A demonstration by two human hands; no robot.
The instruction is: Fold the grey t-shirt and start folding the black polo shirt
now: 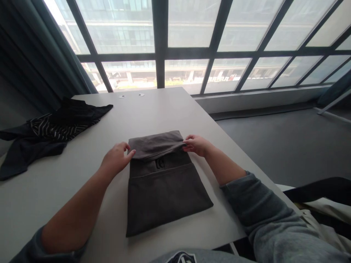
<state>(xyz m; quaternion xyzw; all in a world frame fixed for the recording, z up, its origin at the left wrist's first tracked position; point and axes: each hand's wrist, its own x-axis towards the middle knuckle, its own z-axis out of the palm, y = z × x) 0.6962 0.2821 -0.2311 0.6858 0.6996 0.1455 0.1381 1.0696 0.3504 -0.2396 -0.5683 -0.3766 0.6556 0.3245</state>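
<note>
A dark grey garment [161, 186] lies folded into a rectangle on the white table [153, 109] in front of me. Its far part is turned over toward me as a flap. My left hand [116, 159] grips the flap's left corner with thumb and fingers. My right hand [196, 144] pinches the flap's right corner. A small dark print shows on the cloth just below the flap.
A heap of black clothing with a white-striped piece [52, 128] lies at the table's left side. Two small round caps [131, 95] sit near the far edge. A large window is beyond the table, a dark curtain at left, grey floor at right.
</note>
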